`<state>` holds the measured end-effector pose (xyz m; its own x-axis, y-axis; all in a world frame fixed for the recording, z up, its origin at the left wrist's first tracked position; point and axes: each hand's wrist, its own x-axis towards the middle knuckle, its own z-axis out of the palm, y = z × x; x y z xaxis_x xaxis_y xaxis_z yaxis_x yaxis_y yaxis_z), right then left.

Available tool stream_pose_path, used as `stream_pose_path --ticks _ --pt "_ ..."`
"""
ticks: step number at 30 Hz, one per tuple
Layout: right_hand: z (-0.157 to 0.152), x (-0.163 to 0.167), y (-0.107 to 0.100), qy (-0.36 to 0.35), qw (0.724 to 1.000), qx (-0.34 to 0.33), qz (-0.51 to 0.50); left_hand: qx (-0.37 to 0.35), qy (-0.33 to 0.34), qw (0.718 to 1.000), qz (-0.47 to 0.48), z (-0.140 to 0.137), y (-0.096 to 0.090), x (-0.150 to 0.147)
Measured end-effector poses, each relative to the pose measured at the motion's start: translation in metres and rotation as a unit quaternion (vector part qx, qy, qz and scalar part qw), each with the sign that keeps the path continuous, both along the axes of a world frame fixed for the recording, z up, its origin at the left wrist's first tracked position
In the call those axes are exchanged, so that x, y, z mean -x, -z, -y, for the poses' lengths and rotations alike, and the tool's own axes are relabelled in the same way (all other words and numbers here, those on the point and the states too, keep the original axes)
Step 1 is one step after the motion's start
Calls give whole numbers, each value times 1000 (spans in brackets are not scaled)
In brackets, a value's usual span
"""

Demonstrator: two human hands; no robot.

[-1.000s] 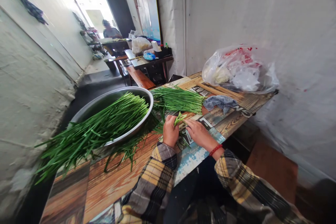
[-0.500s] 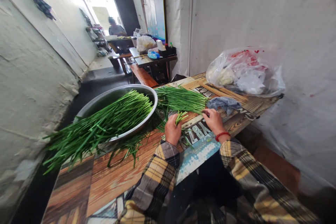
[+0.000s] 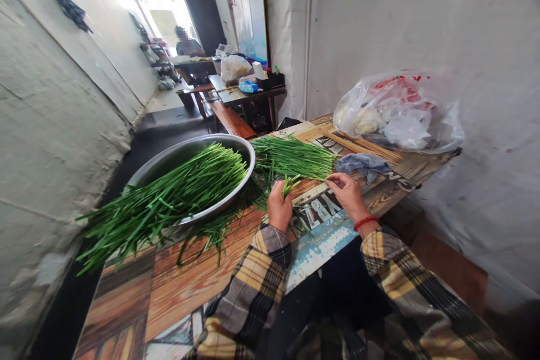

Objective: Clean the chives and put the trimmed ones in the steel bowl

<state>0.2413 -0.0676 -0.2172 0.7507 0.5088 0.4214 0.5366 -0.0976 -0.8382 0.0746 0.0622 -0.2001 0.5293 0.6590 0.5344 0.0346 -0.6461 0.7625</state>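
Note:
My left hand (image 3: 279,206) is closed around a small bunch of garlic chives (image 3: 289,184), whose pale cut ends stick out past the thumb. With thumb and fingertips together, my right hand (image 3: 346,194) pinches a chive stalk at the near right corner of the chive pile (image 3: 295,157) on the table. Left of my hands, a large metal basin (image 3: 251,171) holds a thick heap of chives (image 3: 189,197), its leaves hanging over the rim. Loose chive leaves (image 3: 211,233) lie between the basin and my left sleeve.
A grey-blue cloth (image 3: 363,165) lies just beyond my right hand, with wooden chopsticks (image 3: 367,146) behind it. Against the wall sits a clear plastic bag (image 3: 396,115). The patterned wooden table (image 3: 189,287) ends close to my body. A person (image 3: 188,45) sits far back.
My right hand has shifted slightly right, its fingers still pinched at the pile's edge. The left hand keeps its bunch in nearly the same place. The view has moved slightly.

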Motion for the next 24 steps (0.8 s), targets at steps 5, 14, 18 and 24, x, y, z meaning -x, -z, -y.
stream_pose_path --ticks 5,14,18,24 --pt "8 17 -5 -96 990 7 -99 -11 -9 1000 15 0 2 0" --pt "7 23 0 -100 983 -8 -155 30 22 999 -19 3 0 0" --pt "8 23 0 -85 983 -3 -160 5 29 999 -25 3 -1 0" --pt "7 25 -5 -74 988 0 -135 -10 46 996 -75 3 -4 1"
